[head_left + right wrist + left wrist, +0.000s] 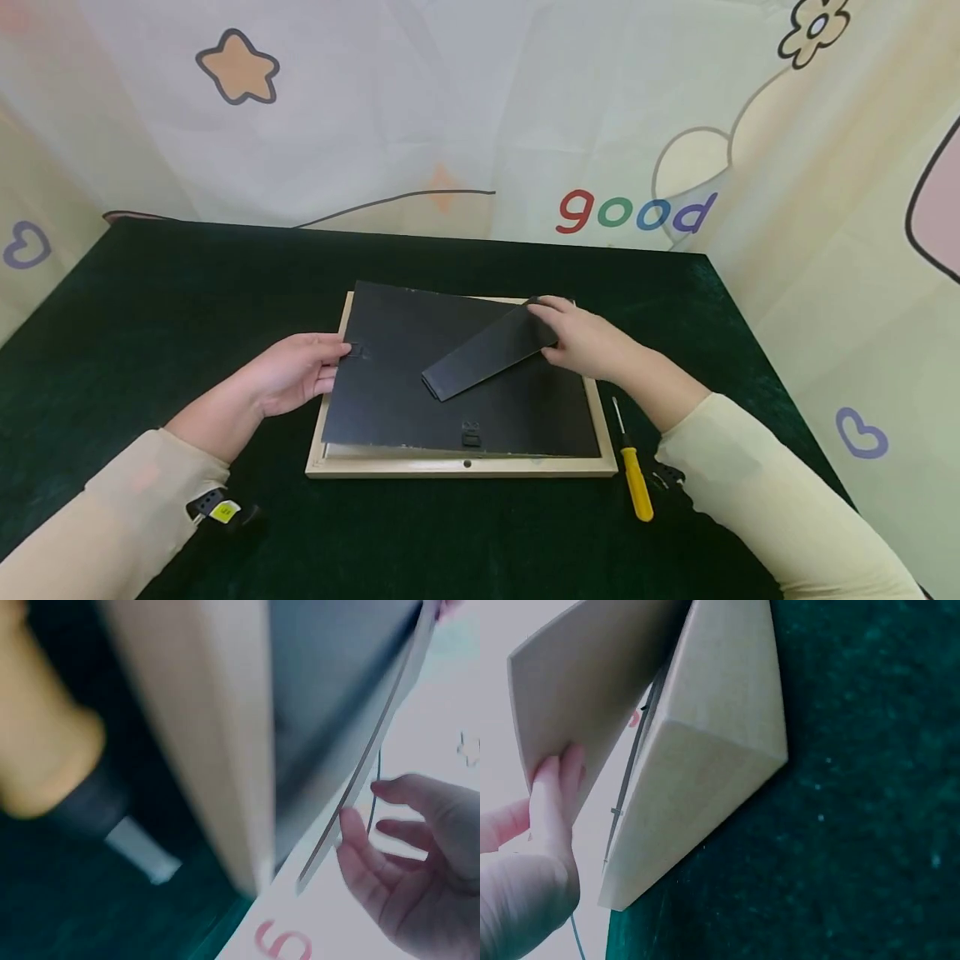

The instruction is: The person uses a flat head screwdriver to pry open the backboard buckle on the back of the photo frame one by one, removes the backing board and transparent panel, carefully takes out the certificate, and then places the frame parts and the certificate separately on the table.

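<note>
A black picture frame backing board (397, 408) lies askew over a pale wooden frame (536, 468). My left hand (296, 371) pinches the board's left edge, thumb on top and fingers beneath. In the left wrist view, the board's pale underside (585, 682) is raised at an angle from the wooden frame (705, 780), with fingers against it. A black easel stand (487, 350) slants across the board. My right hand (585, 333) holds its upper right end, fingers on the far edge and thumb on the near edge. The right wrist view shows the hand (420, 862) with curved fingers.
A screwdriver (635, 479) with a yellow handle lies just right of the wooden frame, its tip pointing away. Dark green cloth (202, 283) covers the table. Behind it hangs a printed curtain (420, 108). Small metal hangers (470, 435) sit on the board.
</note>
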Tool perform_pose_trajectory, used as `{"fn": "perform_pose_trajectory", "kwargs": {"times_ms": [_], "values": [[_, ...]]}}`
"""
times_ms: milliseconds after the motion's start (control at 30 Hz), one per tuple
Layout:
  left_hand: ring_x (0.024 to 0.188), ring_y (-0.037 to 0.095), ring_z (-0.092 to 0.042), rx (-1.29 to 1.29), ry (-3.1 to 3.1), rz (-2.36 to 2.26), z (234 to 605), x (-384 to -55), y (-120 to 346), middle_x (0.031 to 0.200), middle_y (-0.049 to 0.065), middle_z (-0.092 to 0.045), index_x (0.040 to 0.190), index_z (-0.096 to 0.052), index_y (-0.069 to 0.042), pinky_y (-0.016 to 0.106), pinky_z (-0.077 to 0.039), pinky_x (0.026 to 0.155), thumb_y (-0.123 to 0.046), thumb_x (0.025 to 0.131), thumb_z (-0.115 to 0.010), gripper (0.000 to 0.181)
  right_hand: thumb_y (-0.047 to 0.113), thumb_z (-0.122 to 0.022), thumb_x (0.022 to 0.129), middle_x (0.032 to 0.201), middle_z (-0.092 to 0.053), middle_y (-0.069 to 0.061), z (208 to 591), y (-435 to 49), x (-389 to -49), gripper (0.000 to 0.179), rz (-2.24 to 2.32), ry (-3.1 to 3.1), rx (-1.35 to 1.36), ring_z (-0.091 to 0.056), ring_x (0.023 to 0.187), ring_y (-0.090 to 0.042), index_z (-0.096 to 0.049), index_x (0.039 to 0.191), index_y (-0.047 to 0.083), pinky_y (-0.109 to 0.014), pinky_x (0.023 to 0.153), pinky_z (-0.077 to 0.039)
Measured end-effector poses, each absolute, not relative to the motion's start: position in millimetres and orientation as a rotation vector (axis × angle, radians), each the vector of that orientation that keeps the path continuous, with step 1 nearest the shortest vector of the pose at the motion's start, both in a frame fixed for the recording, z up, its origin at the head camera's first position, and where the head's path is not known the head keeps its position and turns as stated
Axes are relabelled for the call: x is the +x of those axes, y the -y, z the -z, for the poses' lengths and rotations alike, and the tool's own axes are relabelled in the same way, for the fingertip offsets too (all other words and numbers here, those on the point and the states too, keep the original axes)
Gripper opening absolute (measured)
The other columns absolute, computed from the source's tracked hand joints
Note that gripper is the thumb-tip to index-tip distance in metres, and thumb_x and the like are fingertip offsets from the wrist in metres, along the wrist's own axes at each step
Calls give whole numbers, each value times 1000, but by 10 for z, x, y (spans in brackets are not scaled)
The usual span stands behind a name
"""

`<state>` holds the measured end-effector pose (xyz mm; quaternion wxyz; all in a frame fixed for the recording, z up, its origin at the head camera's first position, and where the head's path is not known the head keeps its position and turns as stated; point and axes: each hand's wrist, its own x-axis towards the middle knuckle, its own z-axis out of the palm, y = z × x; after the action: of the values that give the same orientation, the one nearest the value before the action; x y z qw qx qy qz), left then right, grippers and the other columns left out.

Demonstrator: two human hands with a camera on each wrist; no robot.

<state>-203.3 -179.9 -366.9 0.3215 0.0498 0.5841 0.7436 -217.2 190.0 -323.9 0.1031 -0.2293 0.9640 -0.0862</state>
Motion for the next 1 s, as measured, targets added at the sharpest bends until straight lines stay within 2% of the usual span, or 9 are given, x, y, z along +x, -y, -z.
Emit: {"fn": "perform_pose_trajectory", "kwargs": {"times_ms": [33, 133, 167, 267, 367, 467, 567, 800, 1000], "values": [[97, 19, -65, 133, -1541, -1958, 3671, -2030, 1804, 104, 5, -67, 136, -27, 14, 32, -47, 86, -10, 101, -39, 44, 9, -65, 87, 144, -35, -21, 3232, -1981, -2163, 60, 263, -2857, -615, -57, 99, -29, -37, 140, -1, -39, 88, -48], [97, 19, -65, 148, -1572, -1976, 3669, -2006, 1822, 104, 6, -68, 133, -32, 13, 32, -48, 85, -9, 101, -40, 40, 9, -61, 90, 137, -42, -25, 3253, -2186, -2142, 58, 289, -2785, -452, -58, 105, -31, -35, 140, -5, -43, 90, -46], [96, 19, -65, 150, -1581, -1984, 3666, -1993, 1829, 103, 6, -68, 131, -34, 12, 32, -48, 84, -9, 100, -40, 38, 9, -60, 91, 134, -46, -25, 3276, -2235, -2133, 57, 291, -2739, -416, -59, 103, -29, -34, 140, -5, -42, 89, -47], [93, 19, -66, 165, -1599, -2007, 3661, -1950, 1841, 100, 7, -69, 125, -40, 11, 32, -49, 82, -8, 100, -41, 31, 9, -57, 92, 124, -54, -24, 3352, -2312, -2107, 56, 294, -2638, -377, -61, 82, -20, -33, 141, -6, -32, 73, -52], [92, 18, -67, 165, -1624, -2018, 3648, -1904, 1835, 98, 6, -69, 123, -42, 10, 31, -50, 82, -8, 100, -42, 30, 10, -59, 92, 120, -57, -23, 3390, -2328, -2088, 53, 268, -2626, -391, -58, 81, -19, -38, 138, -7, -29, 70, -50], [92, 18, -67, 156, -1657, -2021, 3635, -1866, 1841, 98, 5, -69, 124, -43, 10, 31, -50, 82, -10, 99, -44, 31, 10, -62, 90, 123, -55, -25, 3382, -2306, -2097, 51, 232, -2647, -401, -57, 83, -22, -43, 134, -9, -31, 74, -52], [90, 18, -67, 166, -1661, -2045, 3633, -1823, 1885, 97, 6, -69, 119, -49, 5, 30, -50, 81, -11, 99, -46, 26, 9, -64, 88, 119, -58, -24, 3371, -2265, -2115, 49, 191, -2658, -400, -57, 81, -21, -47, 131, -9, -30, 72, -52], [87, 17, -68, 162, -1554, -2151, 3630, -1672, 1996, 96, 5, -70, 109, -59, -6, 28, -51, 79, -10, 98, -48, 16, 6, -64, 87, 88, -62, -11, 3351, -2178, -2137, 34, 140, -2654, -422, -56, 69, -17, -58, 118, -7, -25, 62, -49], [89, 16, -67, 154, -1432, -2247, 3572, -1614, 2042, 99, 5, -70, 109, -63, -7, 27, -50, 80, -7, 98, -46, 20, 5, -65, 86, 78, -59, -6, 3324, -2177, -2141, 21, 144, -2642, -436, -55, 65, -16, -62, 105, -4, -25, 60, -47]]}}
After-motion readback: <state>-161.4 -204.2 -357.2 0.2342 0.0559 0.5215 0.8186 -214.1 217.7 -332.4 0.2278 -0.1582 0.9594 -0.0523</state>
